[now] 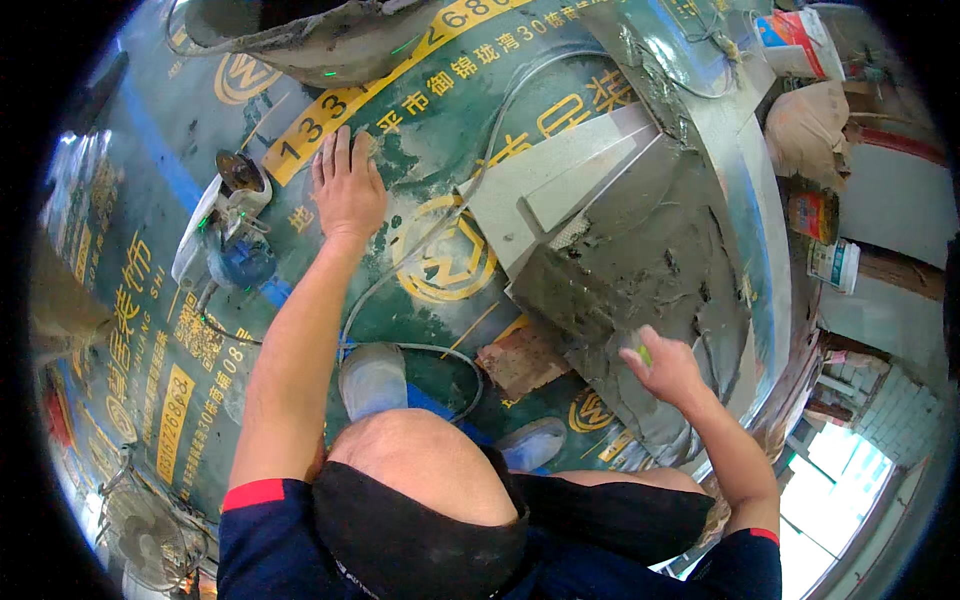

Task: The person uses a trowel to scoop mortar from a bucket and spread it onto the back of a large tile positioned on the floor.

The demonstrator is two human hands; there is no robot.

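My left hand [350, 193] lies palm down on the green printed floor sheet [430, 330], fingers stretched out and holding nothing. To its left rests an angle grinder [225, 225] with a white and blue body and a round disc. My right hand [668, 372] is closed round a yellow-green handle [645, 355], seemingly of a trowel, over wet grey mortar [660, 240]. A broad mortar-covered surface [570, 295] beside this hand may be its blade; I cannot tell where it ends. The mortar lies over a large slab, and a light grey slab piece [540, 180] shows bare at its left.
A large mortar-smeared tub [330, 50] stands at the far side. A grey cable [490, 150] curves across the sheet. A reddish-brown block [525, 360] lies before my feet. Buckets [800, 45] and a bag [808, 130] line the right; a fan [150, 530] stands lower left.
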